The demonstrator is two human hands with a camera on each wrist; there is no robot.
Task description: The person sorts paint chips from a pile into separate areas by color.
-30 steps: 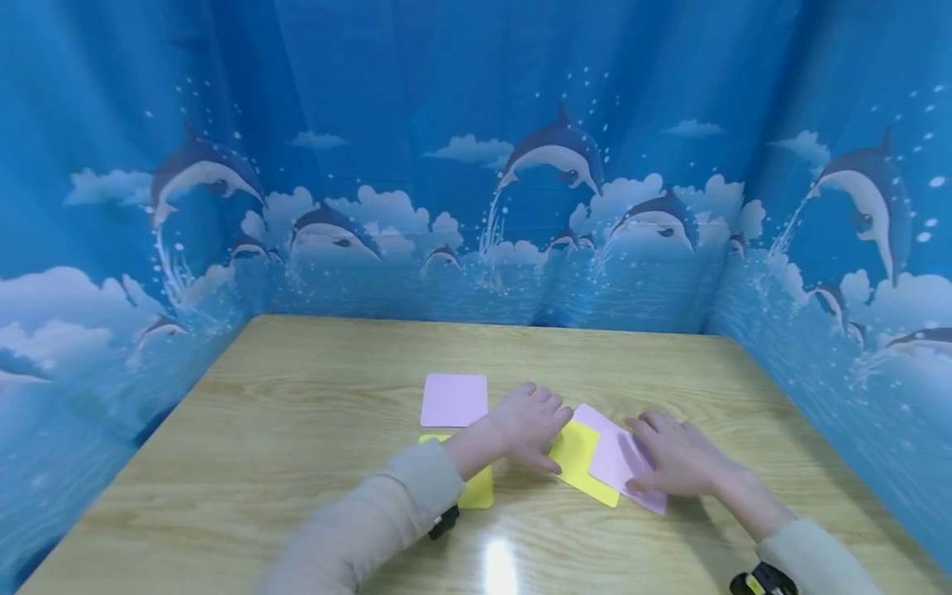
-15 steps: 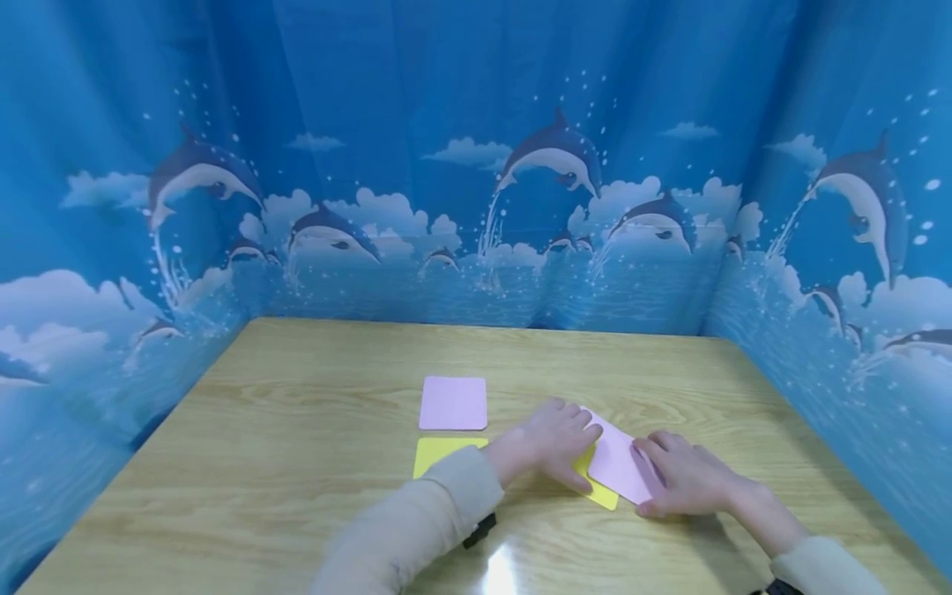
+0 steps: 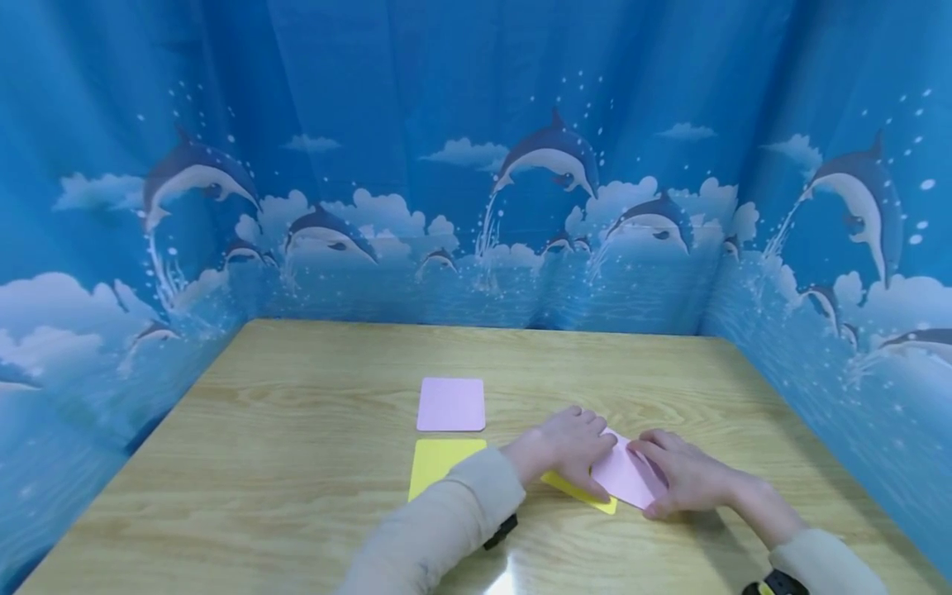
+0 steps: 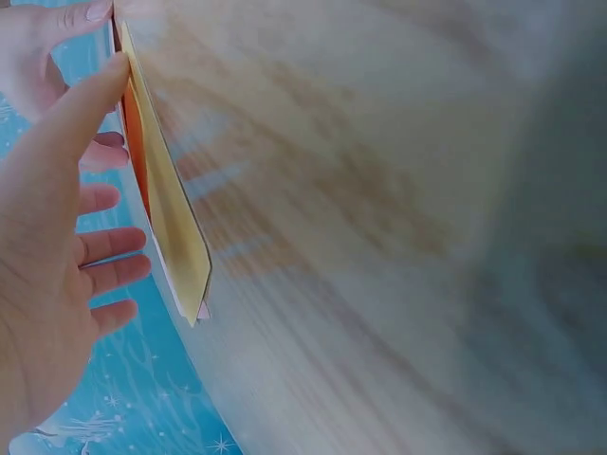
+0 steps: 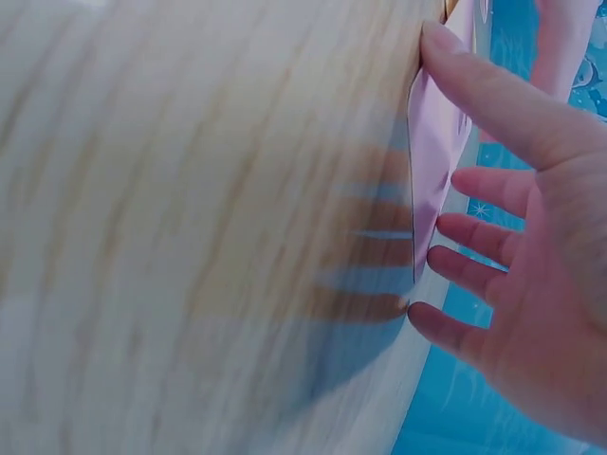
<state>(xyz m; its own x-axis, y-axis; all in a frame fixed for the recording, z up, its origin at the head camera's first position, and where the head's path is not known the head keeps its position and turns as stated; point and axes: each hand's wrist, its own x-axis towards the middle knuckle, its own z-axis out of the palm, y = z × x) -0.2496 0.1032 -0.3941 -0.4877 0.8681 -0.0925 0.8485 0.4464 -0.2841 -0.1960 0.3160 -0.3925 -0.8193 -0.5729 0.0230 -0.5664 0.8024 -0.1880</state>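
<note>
In the head view my left hand (image 3: 571,450) spreads over a tilted yellow card (image 3: 583,494) and the left part of a pink card (image 3: 626,474) overlapping it. The left wrist view shows the thumb (image 4: 90,100) at the near edge of the yellow card (image 4: 180,232), the other fingers loosely extended on its far side. My right hand (image 3: 683,477) holds the pink card's right end between thumb and fingers. That end bows up in the right wrist view, where the pink card (image 5: 432,152) lies between thumb (image 5: 474,81) and fingertips. Much of the yellow card is hidden.
Left of the hands, a pink square card (image 3: 451,405) lies flat above another yellow card (image 3: 444,464), partly covered by the left sleeve (image 3: 461,512). All lie on a wooden table (image 3: 297,430). A blue dolphin-print curtain (image 3: 402,124) surrounds its back and sides.
My left hand has slid right across the tilted yellow card, onto the pink card's left part. My right hand has shifted slightly down and right at the pink card's end.
</note>
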